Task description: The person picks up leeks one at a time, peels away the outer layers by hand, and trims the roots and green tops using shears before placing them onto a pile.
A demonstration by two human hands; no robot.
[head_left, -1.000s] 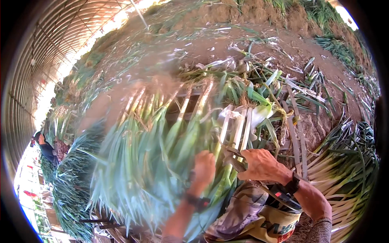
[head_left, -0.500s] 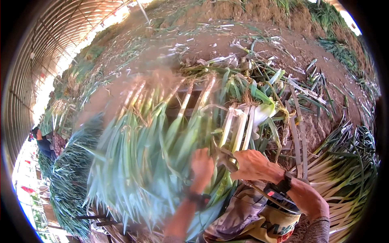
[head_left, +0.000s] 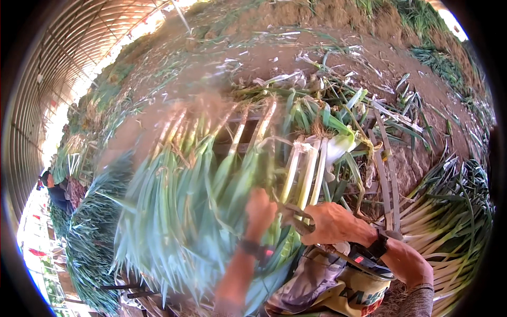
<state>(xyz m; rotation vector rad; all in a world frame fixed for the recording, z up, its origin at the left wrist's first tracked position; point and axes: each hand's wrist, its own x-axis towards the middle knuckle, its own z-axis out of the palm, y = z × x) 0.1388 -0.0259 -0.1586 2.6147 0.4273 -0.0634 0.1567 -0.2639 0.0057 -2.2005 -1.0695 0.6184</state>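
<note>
My left hand [head_left: 260, 212], partly blurred, is closed like a fist over the green leaves of the leeks [head_left: 182, 179]. What lies in its fingers is hidden. My right hand [head_left: 331, 222] is closed round the end of a brownish, curled strip [head_left: 297, 217], which reaches across toward the left hand. I cannot tell whether it is a withered leaf or a tool. Just beyond both hands lie several cleaned leeks [head_left: 308, 174] with white stalks and roots pointing away. The uncleaned leeks to their left have soil-stained stalks.
Cut leaves and trimmings [head_left: 343, 108] are heaped behind the leeks. White-stalked leeks [head_left: 428, 232] lie in a pile at right, beyond metal bars [head_left: 385, 174]. Another green pile [head_left: 97, 227] is at left, near a person [head_left: 58, 193]. A printed sack [head_left: 338, 285] covers my lap.
Both hands keep nearly the same pose, with the strip between them. The left hand has shifted slightly away from me, the right slightly toward me. The view has tilted a little.
</note>
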